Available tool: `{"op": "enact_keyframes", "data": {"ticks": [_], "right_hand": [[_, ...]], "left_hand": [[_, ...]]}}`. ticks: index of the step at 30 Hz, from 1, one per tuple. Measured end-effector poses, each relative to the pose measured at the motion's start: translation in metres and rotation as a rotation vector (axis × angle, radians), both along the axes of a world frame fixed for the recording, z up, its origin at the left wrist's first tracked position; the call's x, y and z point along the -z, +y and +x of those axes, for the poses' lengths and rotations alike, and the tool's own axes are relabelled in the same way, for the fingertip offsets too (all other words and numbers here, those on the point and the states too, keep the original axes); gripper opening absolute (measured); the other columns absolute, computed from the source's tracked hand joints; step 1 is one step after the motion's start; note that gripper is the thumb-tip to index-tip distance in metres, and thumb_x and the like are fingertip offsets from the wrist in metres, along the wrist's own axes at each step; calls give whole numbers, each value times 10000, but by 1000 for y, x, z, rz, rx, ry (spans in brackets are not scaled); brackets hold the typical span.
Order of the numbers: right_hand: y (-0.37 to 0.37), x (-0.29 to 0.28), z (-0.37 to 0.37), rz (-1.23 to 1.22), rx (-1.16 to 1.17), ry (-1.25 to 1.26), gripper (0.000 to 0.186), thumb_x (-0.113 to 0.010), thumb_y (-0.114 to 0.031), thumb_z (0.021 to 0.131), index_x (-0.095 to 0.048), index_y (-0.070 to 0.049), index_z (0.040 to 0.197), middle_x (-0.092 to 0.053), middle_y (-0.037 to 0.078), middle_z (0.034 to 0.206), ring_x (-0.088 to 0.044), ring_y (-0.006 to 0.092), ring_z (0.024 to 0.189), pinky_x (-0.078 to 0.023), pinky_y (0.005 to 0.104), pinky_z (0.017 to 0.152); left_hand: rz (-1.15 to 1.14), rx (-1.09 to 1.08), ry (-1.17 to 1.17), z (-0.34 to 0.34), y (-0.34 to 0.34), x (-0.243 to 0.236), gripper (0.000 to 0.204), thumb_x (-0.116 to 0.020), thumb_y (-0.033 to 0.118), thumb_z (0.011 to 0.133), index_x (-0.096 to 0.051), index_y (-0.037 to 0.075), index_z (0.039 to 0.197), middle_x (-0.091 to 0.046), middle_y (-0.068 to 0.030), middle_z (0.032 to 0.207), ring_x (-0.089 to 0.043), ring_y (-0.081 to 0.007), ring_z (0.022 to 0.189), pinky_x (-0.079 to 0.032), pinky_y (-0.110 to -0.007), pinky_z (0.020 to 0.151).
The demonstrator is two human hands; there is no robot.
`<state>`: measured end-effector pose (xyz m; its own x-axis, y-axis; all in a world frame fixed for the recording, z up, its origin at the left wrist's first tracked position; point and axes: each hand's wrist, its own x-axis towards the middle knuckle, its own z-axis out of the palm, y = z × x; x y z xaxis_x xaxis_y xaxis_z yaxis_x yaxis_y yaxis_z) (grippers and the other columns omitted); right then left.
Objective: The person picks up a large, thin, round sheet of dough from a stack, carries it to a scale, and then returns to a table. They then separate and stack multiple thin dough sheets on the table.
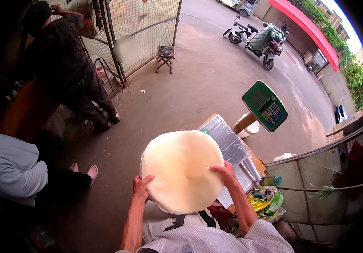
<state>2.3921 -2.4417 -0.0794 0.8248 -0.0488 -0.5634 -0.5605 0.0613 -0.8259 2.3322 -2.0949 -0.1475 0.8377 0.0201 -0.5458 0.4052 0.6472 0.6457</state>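
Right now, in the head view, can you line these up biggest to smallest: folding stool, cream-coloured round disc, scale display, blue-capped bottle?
1. Cream-coloured round disc
2. Scale display
3. Folding stool
4. Blue-capped bottle

The stool is farther away, so it looks smaller here.

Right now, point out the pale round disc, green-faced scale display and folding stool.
Pale round disc (182,170), head view: middle of its upper face.
Green-faced scale display (265,106), head view: middle of its panel.
Folding stool (165,52), head view: its seat.
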Motion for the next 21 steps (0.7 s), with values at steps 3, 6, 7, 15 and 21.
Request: {"op": "enact_keyframes", "data": {"ticks": [3, 6, 7, 15, 21], "right_hand": [[63, 0, 15, -11, -199, 22, 397, -733, -126, 724, -640, 61, 1062, -695, 134, 924, -686, 211, 756, -565, 323, 691], [128, -9, 12, 26, -343, 83, 403, -717, -167, 726, -643, 66, 1046, -693, 136, 902, -687, 217, 725, -567, 324, 659], [139, 6, 16, -22, -367, 16, 383, -721, -167, 723, -649, 59, 1024, -691, 128, 881, -681, 214, 702, -563, 321, 641], [327, 12, 6, -46, -903, -7, 256, -717, -162, 754, -682, 19, 931, -691, 89, 820, -657, 179, 659, -537, 307, 610], [478, 24, -58, 23, -1247, -23, 261, -713, -121, 751, -692, 30, 963, -703, 100, 847, -668, 185, 685, -546, 316, 620]], "left_hand": [[0, -176, -27, -38, 47, -20, 433, -746, 64, 744, -608, -49, 1139, -680, -160, 1050, -680, -250, 917, -567, -368, 821], [88, -292, -15, -78, 90, -12, 453, -751, 97, 738, -603, -49, 1141, -679, -135, 1030, -667, -213, 895, -553, -345, 800], [94, -344, -14, -89, 102, -11, 448, -752, 96, 730, -610, -43, 1132, -679, -124, 1022, -663, -206, 894, -549, -348, 804], [124, -911, 52, -237, 165, -32, 424, -721, 52, 728, -633, -35, 1133, -684, -123, 1021, -667, -220, 902, -551, -364, 821], [177, -1283, 132, -347, 184, -35, 477, -702, 51, 746, -597, -39, 1202, -656, -137, 1105, -635, -238, 996, -514, -381, 896]]}}
